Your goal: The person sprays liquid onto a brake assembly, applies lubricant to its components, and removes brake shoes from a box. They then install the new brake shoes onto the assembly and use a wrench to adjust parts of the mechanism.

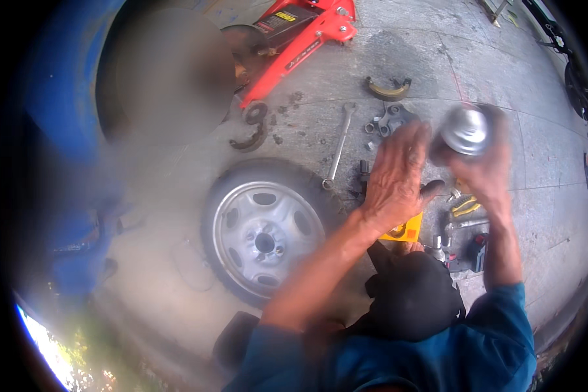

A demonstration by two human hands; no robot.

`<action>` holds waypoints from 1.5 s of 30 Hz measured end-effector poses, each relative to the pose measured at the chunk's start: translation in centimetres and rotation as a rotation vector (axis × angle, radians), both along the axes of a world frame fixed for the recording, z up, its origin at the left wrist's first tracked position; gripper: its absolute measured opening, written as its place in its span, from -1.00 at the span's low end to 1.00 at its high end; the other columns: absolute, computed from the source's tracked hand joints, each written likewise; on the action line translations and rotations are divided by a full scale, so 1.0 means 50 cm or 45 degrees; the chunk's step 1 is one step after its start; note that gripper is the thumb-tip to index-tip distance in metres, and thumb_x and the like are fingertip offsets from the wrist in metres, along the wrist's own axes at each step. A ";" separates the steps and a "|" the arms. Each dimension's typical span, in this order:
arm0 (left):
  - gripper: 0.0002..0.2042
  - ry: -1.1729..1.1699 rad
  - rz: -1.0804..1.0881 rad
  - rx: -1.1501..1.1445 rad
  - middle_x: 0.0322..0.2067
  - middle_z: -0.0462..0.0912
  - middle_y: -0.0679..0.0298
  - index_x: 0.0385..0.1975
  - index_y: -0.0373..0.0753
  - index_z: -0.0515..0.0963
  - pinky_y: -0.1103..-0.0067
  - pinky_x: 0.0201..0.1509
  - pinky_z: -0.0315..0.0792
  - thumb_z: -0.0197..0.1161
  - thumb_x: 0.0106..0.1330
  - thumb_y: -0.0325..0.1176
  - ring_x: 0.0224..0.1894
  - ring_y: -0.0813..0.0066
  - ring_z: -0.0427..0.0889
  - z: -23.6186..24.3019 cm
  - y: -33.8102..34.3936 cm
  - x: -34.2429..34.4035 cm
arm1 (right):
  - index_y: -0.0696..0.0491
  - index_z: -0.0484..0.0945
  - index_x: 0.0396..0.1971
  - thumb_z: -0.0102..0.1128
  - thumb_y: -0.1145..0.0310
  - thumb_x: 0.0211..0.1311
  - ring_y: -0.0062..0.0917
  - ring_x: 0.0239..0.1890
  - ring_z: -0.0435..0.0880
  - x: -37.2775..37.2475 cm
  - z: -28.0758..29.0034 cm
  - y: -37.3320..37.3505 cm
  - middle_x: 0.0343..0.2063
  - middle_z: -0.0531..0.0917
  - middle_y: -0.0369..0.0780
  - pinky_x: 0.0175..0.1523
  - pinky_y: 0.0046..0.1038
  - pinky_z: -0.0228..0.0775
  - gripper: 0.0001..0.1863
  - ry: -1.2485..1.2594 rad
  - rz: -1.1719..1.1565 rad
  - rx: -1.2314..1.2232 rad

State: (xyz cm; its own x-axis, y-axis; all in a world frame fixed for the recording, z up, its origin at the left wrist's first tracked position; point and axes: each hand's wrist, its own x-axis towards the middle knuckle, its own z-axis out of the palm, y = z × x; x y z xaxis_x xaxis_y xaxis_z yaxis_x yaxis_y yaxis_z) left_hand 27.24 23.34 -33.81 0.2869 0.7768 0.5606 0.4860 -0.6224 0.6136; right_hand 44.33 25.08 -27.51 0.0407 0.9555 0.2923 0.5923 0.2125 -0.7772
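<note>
My right hand [489, 168] is closed around a round can with a shiny silver end [464, 131], smeared by motion, its end toward the camera. Just left of it, my left hand [400, 171] is raised with its fingers stretched out and holds nothing. Past the left fingertips a grey metal plate with round holes [396, 117] lies on the floor, several nuts beside it. Below the left hand shows part of a yellow packet [406, 228]. Yellow-handled pliers [466, 206] lie under my right wrist, by a metal-headed tool [467, 223].
A wheel with a tyre [268, 238] lies left of my forearm, next to a long spanner [340, 147]. Curved brake shoes [389, 90] rest farther off. A red floor jack [300, 55] stands beside the blue vehicle [65, 91]. A battery tool [478, 252] lies at right. Blur covers the left side.
</note>
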 end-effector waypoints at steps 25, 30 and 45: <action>-0.25 0.271 0.830 -0.153 0.09 0.42 0.01 0.22 -0.37 0.31 0.49 0.15 0.38 0.45 -0.06 -0.40 0.08 0.32 0.47 0.211 0.213 -0.352 | 0.13 0.15 0.29 0.34 0.12 0.04 -0.03 0.25 0.31 -0.329 -0.205 0.038 0.18 0.35 0.10 0.28 -0.20 0.22 -0.14 0.473 0.772 -0.380; -0.26 0.696 0.708 -0.168 0.04 0.45 -0.04 0.18 -0.22 0.38 0.35 0.11 0.41 0.36 -0.15 -0.20 0.05 0.04 0.51 0.226 0.276 -0.385 | 0.12 0.34 0.16 0.31 0.14 0.08 -0.05 0.22 0.35 -0.225 -0.309 -0.048 0.15 0.41 0.03 0.26 -0.19 0.24 -0.33 0.172 0.646 -0.662; -0.33 1.363 0.645 -0.409 0.00 0.44 -0.12 0.18 -0.06 0.38 0.23 0.09 0.42 0.28 -0.07 -0.20 -0.02 -0.13 0.53 0.250 0.345 -0.340 | 0.14 0.47 -0.05 0.32 0.29 0.08 -0.06 -0.14 0.57 -0.145 -0.364 -0.105 -0.12 0.54 0.03 -0.06 -0.22 0.45 -0.56 0.203 0.438 -0.655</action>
State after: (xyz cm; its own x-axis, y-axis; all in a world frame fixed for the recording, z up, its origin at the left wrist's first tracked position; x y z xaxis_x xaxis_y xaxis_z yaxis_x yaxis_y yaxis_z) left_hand 10.22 40.61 -21.33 0.1105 0.9938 -0.0099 0.9819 -0.1108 -0.1535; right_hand 37.07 19.82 -45.72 -0.2886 0.9381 -0.1915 0.4251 -0.0537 -0.9036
